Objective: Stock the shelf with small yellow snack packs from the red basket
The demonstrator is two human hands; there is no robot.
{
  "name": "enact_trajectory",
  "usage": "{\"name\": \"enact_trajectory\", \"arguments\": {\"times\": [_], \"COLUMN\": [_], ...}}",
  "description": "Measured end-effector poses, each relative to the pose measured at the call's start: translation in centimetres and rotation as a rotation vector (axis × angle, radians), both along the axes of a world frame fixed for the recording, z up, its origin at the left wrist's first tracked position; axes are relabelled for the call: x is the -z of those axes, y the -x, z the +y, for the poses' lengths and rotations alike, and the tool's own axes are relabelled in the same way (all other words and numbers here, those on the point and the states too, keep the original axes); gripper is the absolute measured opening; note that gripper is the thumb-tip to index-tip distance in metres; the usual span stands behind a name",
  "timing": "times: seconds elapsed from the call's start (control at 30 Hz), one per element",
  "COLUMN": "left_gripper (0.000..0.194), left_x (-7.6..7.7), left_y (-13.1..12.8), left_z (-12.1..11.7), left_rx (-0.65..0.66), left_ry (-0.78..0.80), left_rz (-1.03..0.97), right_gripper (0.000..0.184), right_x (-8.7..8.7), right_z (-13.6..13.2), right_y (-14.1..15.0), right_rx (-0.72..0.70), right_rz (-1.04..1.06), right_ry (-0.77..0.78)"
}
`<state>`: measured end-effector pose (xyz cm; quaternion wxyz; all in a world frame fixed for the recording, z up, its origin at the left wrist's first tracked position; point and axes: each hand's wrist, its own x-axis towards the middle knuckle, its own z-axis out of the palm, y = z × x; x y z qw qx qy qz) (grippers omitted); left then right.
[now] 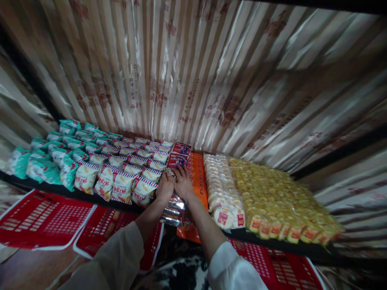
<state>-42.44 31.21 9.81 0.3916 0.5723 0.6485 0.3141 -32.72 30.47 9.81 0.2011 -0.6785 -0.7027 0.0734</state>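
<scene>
Both my hands rest on a row of shiny clear-wrapped snack packs (pixel 174 209) on a dark shelf (pixel 272 241). My left hand (pixel 165 187) lies curled over the packs beside white packs with red and blue stripes (pixel 122 187). My right hand (pixel 182 180) lies flat with its fingers stretched toward a red and blue pack (pixel 177 160). An orange box (pixel 198 177) lies just right of my right hand. Whether either hand grips a pack is hidden.
Teal snack bags (pixel 45 161) fill the shelf's left end. White round cakes (pixel 222 191) and yellow packs (pixel 278 201) fill the right. Red plastic baskets (pixel 45 219) sit below the shelf. A striped cloth (pixel 193 72) hangs behind it.
</scene>
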Motion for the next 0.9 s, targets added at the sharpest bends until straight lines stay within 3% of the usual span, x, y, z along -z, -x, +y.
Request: {"name": "enact_trajectory", "arguments": {"times": [0.3, 0.47, 0.7, 0.9], "left_gripper": [0.041, 0.046, 0.049, 0.049], "left_x": [-0.3, -0.6, -0.6, -0.5], "left_y": [-0.1, -0.2, -0.5, -0.6], "left_z": [-0.5, -0.7, -1.1, -1.0], "left_rx": [-0.024, -0.026, -0.013, 0.002], "left_ry": [0.032, 0.060, 0.015, 0.000], "left_rz": [0.003, 0.072, 0.102, 0.141], "right_gripper": [0.046, 0.047, 0.049, 0.049], "right_x": [-0.7, -1.3, -2.9, -3.1], "right_z": [0.2, 0.5, 2.7, 4.4], "right_y": [0.0, 0.2, -0.2, -0.1], "right_rx": [0.023, 0.092, 0.064, 0.136], "right_rz": [-0.006, -0.019, -0.121, -0.104], "right_ry": [0.079, 0.040, 0.079, 0.165]}}
